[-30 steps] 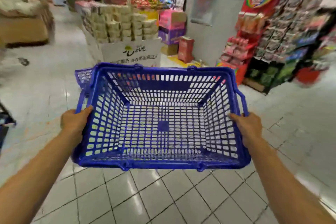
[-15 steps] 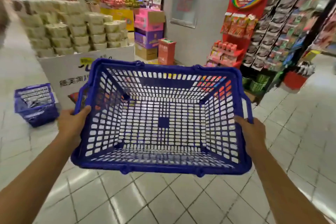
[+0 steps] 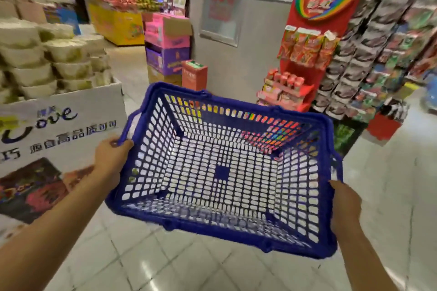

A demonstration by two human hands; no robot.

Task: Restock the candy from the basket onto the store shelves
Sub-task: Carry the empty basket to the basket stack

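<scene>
A person held a blue plastic basket out in front of them with both hands, above a pale tiled floor. The basket was tilted, its left side higher than its right, and nothing lay inside it (the floor showed through the mesh bottom). The left hand gripped the left rim, its fingers curled over the edge near the folded handle. The right hand held the right rim from outside; its thumb lay along the edge, but the rest of its fingers were hidden behind the basket wall, so how they curled could not be told.

Ahead and to the right stood a red cardboard display stand with a rainbow on its header — packets of candy hung in a row on it, with small boxes on the shelf below. Just beside it on the right ran tall racks of hanging packets, blurred. To the left stood a white display box with printed lettering, stacked with pale tubs. Between the two, against a grey wall, sat a pile of pink and purple cartons and a small red carton.
</scene>
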